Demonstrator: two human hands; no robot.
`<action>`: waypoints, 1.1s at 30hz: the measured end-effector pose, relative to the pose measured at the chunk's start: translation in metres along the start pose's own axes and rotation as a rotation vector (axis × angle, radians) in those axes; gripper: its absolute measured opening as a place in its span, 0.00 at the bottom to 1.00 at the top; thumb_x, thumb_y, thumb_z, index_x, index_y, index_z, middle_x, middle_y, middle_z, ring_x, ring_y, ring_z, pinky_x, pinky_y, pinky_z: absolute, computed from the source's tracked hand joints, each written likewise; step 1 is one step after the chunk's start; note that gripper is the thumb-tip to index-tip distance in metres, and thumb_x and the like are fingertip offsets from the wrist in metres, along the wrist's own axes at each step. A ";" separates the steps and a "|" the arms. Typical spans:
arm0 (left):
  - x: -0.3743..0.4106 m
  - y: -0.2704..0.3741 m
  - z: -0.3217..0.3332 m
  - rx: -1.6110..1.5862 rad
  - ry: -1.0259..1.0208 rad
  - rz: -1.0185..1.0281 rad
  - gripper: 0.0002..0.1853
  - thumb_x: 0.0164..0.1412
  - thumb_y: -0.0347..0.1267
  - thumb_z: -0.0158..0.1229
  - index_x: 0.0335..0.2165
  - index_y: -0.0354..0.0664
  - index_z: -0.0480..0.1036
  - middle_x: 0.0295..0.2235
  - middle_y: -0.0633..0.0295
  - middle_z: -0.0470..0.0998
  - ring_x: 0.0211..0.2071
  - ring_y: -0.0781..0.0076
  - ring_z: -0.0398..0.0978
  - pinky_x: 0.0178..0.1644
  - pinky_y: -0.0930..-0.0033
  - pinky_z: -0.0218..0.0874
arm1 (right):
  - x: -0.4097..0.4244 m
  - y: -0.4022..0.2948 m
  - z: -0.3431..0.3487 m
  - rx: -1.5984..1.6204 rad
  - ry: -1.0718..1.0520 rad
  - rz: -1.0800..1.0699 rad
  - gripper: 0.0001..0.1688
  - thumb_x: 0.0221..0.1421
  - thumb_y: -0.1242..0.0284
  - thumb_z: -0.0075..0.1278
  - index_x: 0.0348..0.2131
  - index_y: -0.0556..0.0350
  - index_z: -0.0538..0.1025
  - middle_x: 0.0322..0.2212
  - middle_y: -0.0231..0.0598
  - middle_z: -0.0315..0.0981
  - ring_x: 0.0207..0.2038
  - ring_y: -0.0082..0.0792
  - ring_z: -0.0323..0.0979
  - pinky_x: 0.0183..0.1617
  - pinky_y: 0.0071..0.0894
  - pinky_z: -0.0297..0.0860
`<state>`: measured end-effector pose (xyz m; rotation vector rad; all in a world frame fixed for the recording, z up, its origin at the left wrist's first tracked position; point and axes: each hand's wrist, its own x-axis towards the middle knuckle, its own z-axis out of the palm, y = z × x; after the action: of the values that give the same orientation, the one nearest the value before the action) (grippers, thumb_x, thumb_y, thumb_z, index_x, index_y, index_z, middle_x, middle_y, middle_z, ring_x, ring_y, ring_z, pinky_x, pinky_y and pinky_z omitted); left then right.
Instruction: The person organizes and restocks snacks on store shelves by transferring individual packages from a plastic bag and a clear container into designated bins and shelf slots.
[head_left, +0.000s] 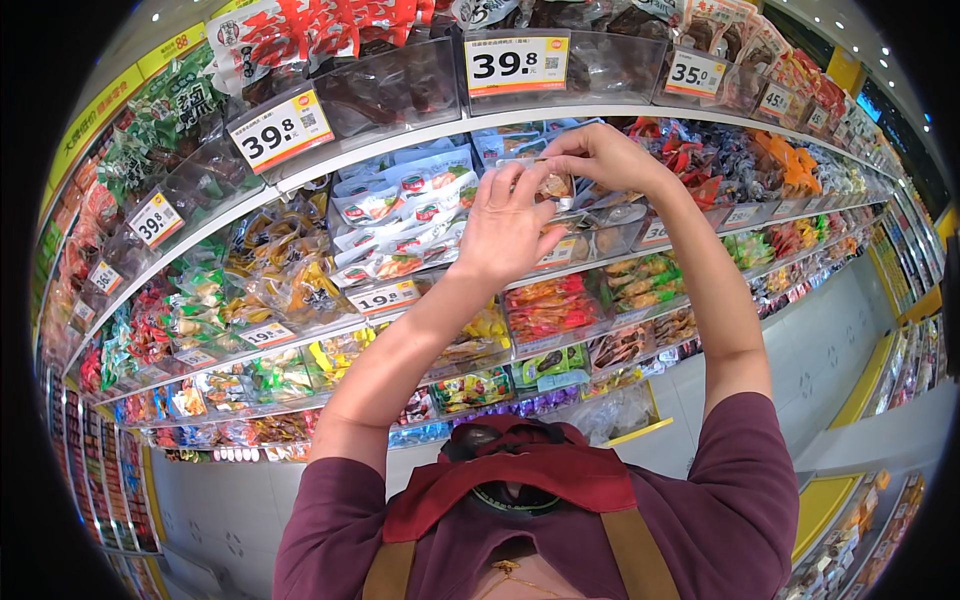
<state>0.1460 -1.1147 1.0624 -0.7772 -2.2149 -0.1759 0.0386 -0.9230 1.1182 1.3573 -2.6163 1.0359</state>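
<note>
Both my hands are at a middle shelf of a shop display, over a clear plastic bin. A small snack packet (555, 187), see-through in front with brownish food inside, is between them. My right hand (607, 157) pinches its upper edge with thumb and fingertips. The fingers of my left hand (502, 225) curl over the packet's left side and hide part of it. White-and-blue packets (510, 142) lie behind my hands. Just left, silvery-white pouches (412, 202) with red-and-green logos fill the neighbouring bin.
Above runs a white shelf edge (360, 157) with price tags (517, 64) on clear bin fronts. Red packets (555, 304) and other wrapped snacks fill lower tiers. Dark and red packets (682, 157) lie to the right. The tiled floor (817, 352) shows beyond the shelves.
</note>
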 end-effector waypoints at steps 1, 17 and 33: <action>-0.001 0.000 0.001 0.004 -0.008 0.001 0.15 0.47 0.40 0.66 0.32 0.44 0.78 0.53 0.57 0.64 0.53 0.53 0.61 0.55 0.57 0.56 | 0.000 0.000 0.001 0.000 0.004 0.000 0.13 0.56 0.66 0.56 0.38 0.55 0.80 0.30 0.41 0.80 0.32 0.33 0.76 0.40 0.33 0.70; 0.005 -0.005 0.013 -0.103 -0.101 -0.002 0.17 0.50 0.39 0.62 0.34 0.38 0.75 0.46 0.54 0.72 0.47 0.56 0.71 0.48 0.56 0.60 | -0.067 0.008 -0.026 -0.446 0.167 0.122 0.18 0.47 0.68 0.61 0.39 0.56 0.78 0.31 0.42 0.78 0.36 0.42 0.76 0.41 0.36 0.70; 0.018 -0.015 0.010 -0.077 -0.275 -0.067 0.20 0.48 0.44 0.59 0.36 0.41 0.73 0.38 0.55 0.74 0.44 0.56 0.73 0.47 0.56 0.61 | -0.044 0.031 -0.036 -0.009 0.062 0.250 0.13 0.58 0.67 0.54 0.32 0.62 0.78 0.25 0.36 0.78 0.30 0.30 0.74 0.37 0.31 0.69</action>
<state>0.1218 -1.1152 1.0699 -0.8095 -2.5081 -0.1987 0.0332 -0.8586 1.1156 0.9965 -2.7916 1.0699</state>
